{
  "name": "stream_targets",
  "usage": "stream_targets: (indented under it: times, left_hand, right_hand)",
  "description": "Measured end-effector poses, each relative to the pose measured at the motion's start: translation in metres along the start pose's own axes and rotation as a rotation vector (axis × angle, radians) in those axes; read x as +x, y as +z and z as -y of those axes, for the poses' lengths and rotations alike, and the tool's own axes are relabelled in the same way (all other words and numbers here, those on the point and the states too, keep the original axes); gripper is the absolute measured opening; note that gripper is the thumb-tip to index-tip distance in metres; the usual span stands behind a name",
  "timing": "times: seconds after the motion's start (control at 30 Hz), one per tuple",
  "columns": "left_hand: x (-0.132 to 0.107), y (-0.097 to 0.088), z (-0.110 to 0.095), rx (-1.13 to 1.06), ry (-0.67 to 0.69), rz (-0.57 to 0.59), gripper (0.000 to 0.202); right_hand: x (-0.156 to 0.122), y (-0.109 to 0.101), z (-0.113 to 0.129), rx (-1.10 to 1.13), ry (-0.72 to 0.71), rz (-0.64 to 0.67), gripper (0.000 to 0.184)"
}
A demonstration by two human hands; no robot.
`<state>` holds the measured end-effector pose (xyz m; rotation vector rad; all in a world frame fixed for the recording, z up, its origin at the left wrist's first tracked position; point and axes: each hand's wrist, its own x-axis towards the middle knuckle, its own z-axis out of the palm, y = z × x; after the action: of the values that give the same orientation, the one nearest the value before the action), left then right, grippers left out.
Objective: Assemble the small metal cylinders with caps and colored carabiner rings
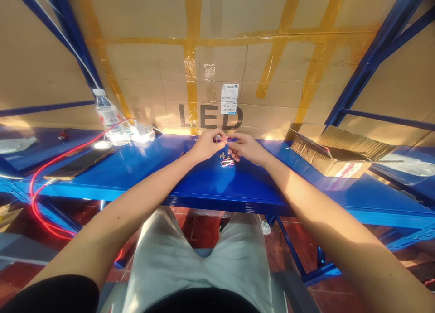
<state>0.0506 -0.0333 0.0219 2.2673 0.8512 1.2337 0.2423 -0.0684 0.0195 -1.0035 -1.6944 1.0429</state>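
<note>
My left hand (pixel 208 144) and my right hand (pixel 247 147) meet over the blue shelf, fingertips almost touching. Both are closed in a pinch on a small part with thin dark and reddish wires (pixel 229 140). At the left fingertips a little round metallic piece (pixel 218 137) shows; its exact kind is too small to make out. Below the hands, a bundle of thin white and pink wires (pixel 228 163) lies on the shelf surface. Next to that bundle is a small metallic piece (pixel 222 155).
A blue metal shelf (pixel 190 181) spans the front. To the left are a phone (pixel 79 163), a red cable (pixel 36 181), a plastic bottle (pixel 108 111) and a white charger (pixel 142 132). An open cardboard box (pixel 335 161) stands right. Behind rises a large taped carton (pixel 142 77).
</note>
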Motion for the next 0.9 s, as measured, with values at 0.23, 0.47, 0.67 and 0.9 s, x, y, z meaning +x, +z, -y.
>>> stream_targets:
  times: [0.23, 0.47, 0.67, 0.9]
  left_hand:
    - [0.002, -0.003, 0.001, 0.010, 0.005, 0.033, 0.010]
    - [0.002, -0.002, 0.005, 0.021, 0.004, 0.031, 0.010]
    - [0.003, -0.002, 0.007, 0.033, -0.018, 0.012, 0.009]
    - [0.003, -0.001, 0.007, 0.082, -0.022, -0.003, 0.010]
  right_hand:
    - [-0.005, -0.002, 0.004, -0.473, -0.119, 0.000, 0.018]
    - [-0.004, -0.005, 0.003, -0.775, -0.274, 0.041, 0.017]
    - [0.002, -0.004, -0.004, -0.872, -0.278, 0.021, 0.011]
    - [0.002, 0.000, -0.007, -0.962, -0.252, 0.030, 0.016]
